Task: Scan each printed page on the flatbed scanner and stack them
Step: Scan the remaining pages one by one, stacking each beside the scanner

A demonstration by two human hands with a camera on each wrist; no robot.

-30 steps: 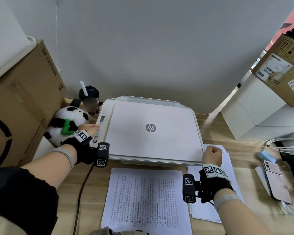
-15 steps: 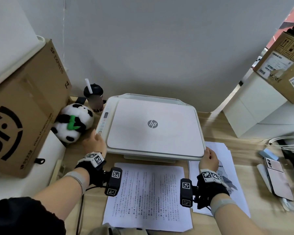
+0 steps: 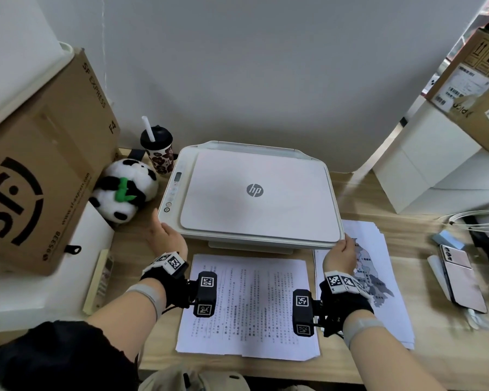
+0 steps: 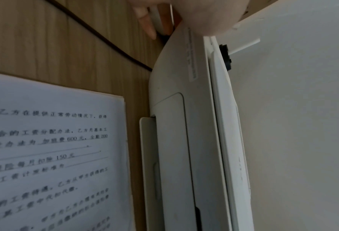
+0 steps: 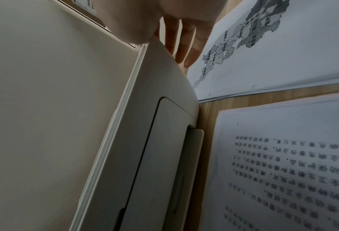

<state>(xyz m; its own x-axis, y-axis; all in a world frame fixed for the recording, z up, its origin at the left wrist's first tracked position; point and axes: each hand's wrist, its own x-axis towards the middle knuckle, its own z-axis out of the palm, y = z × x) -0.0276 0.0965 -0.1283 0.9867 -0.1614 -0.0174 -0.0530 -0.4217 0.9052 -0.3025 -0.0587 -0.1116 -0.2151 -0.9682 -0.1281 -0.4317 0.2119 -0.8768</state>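
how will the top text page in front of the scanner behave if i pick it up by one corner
The text page is a thin single sheet, so it will likely flop and droop from one corner. It should feel very light. It lies on a loose stack with offset edges, so the sheet below may drag along on the wooden desk.

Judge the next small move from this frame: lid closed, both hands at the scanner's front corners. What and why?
Probably lift the lid. It lies flat and closed, the left hand and right hand touch the scanner's front corners, and the text pages in front lie unheld, so opening likely comes first.
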